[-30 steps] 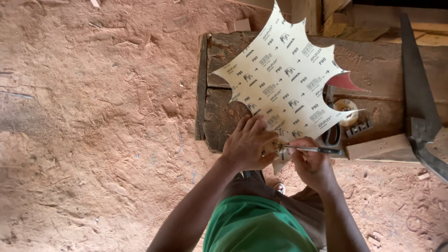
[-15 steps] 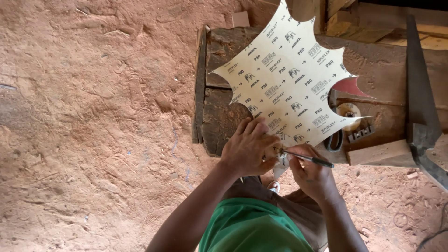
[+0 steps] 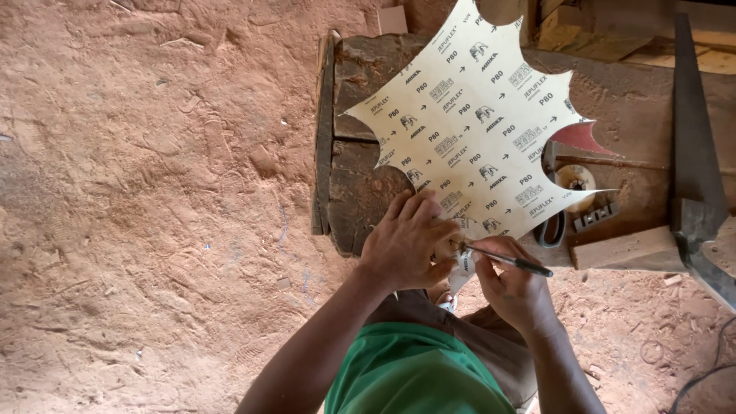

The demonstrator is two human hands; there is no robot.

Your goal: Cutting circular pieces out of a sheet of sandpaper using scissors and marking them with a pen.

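Head view: the left hand (image 3: 406, 241) lies palm down with its fingers pressed together on the near corner of a sandpaper sheet (image 3: 475, 115), pinning it flat against the wooden block (image 3: 360, 184) beneath. The sheet lies pale printed backing up, with scalloped cut-outs along its edges, and spreads away from that grip toward the far right. The right hand (image 3: 517, 291) pinches a dark pen (image 3: 506, 261) between thumb and fingers; the pen tip meets the sheet just beside the left fingertips, the barrel slanting off to the right. Beyond the pen hand, on the workbench (image 3: 659, 100), a small round disc (image 3: 575, 178) sits next to a dark toothed metal piece (image 3: 594, 217) (its kind cannot be told). A long dark metal blade (image 3: 690, 130) lies farther right. Reddish dirt floor (image 3: 153, 207) extends left of the pinning hand. A green garment (image 3: 414, 376) shows below both wrists.
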